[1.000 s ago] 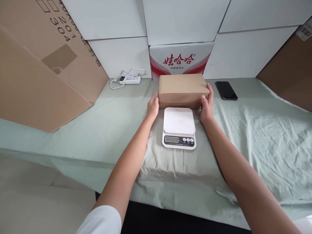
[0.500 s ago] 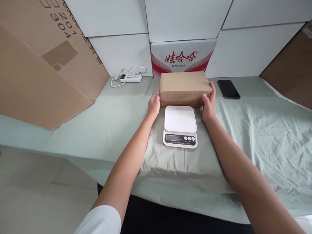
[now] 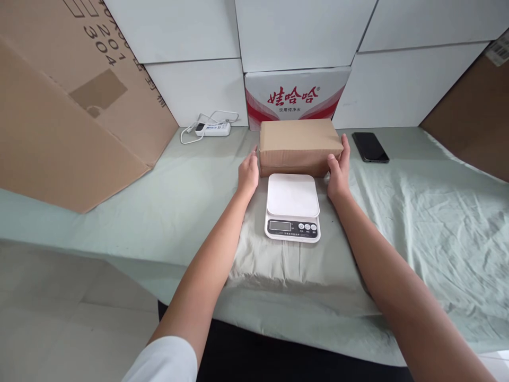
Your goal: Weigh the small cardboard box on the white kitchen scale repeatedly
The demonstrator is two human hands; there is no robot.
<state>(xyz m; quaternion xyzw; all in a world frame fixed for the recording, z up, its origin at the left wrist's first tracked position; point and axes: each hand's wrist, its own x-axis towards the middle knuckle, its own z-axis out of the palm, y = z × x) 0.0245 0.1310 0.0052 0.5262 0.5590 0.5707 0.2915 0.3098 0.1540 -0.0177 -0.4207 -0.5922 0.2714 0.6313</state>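
A closed brown cardboard box (image 3: pixel 298 137) rests on the cloth behind a white kitchen scale (image 3: pixel 293 196). At the box's left end is my left hand (image 3: pixel 248 172), open, with its fingers stretched forward and a narrow gap between them and the cardboard. My right hand (image 3: pixel 338 168) holds the right end, thumb at the front face and fingers along the side; its inner fingers are partly hidden. The scale's platform carries nothing, and its display looks blank.
A white printed carton (image 3: pixel 295 98) stands behind the box against white panels. A black phone (image 3: pixel 370 147) lies at right, and a white power strip with a cable (image 3: pixel 213 128) at left. Large cardboard panels (image 3: pixel 75 122) flank the cloth-covered table (image 3: pixel 159 217).
My left hand has come slightly away from the box's left end. The right hand stays at the other end. The whole view has shifted a little.
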